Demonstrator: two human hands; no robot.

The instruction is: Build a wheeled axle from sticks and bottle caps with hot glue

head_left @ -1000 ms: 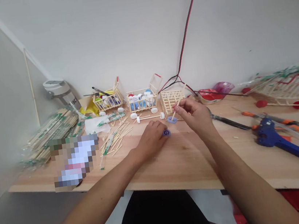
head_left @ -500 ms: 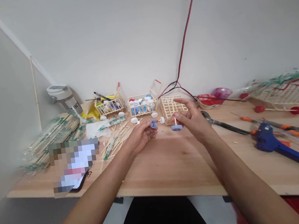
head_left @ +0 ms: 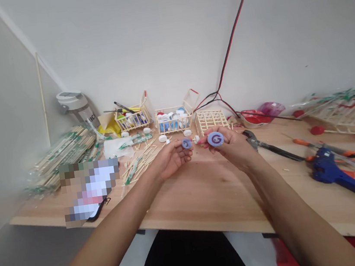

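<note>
2 hands (head_left: 171, 160) (head_left: 232, 149), 2 blue caps (head_left: 186, 144) (head_left: 215, 139) (1 ea.)

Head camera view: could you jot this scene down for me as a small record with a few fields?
Left hand: fingers hold a blue bottle cap
Right hand: fingers hold a spiral-marked blue bottle cap
Behind the hands: lattice cage of wooden sticks; stick basket filled with bottle caps
To the right: black-handled pliers; blue glue gun
Surface: wooden table
</note>
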